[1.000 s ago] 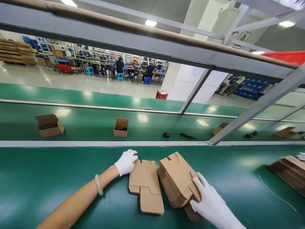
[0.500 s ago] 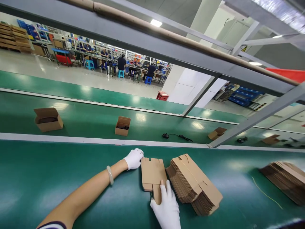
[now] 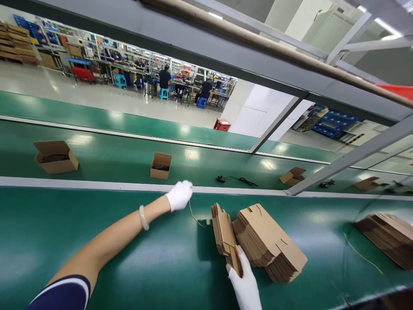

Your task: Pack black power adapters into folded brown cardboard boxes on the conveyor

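Cardboard box blank (image 3: pixel 225 232) stands tilted on edge, its long axis running away from the right hand (image 3: pixel 245 280), which grips its near end, part of the grip hidden behind the cardboard. Stack of flat blanks (image 3: pixel 269 243) lies just right of it. The gloved left hand (image 3: pixel 179 195), farther off to the left, has its fingers bunched; whether it pinches the thin yellow strand (image 3: pixel 194 216) below it cannot be told.
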The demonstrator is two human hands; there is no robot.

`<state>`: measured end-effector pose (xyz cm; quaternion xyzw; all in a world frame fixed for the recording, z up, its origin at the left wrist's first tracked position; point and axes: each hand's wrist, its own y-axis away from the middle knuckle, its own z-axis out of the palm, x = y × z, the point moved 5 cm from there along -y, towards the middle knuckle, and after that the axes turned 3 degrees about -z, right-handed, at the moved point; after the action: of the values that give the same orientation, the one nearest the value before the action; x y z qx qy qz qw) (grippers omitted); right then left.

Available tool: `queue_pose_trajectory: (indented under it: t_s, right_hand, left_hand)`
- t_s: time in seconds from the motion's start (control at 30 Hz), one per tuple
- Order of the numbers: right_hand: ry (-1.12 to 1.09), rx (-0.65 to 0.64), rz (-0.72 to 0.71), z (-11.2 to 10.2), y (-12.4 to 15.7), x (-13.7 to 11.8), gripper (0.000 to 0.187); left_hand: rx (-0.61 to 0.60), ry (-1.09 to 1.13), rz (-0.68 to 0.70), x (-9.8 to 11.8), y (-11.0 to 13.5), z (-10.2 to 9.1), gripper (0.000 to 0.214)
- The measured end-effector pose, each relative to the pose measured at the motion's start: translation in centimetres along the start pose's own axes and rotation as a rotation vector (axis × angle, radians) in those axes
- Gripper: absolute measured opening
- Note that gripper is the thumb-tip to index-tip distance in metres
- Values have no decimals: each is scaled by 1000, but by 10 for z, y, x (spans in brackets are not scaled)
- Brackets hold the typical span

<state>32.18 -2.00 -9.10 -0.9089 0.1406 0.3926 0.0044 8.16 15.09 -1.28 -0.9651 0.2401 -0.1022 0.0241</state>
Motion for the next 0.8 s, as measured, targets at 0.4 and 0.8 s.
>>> queue_pose_trajectory:
  t_s: [0.4, 0.8]
  right_hand:
    - [608, -149, -89, -1, -43, -90, 49]
    - [650, -228, 134, 13, -118, -105, 39]
  left_hand:
    - [337, 91, -137, -68, -12, -87, 29]
    - [627, 580, -379, -113, 163, -99, 35]
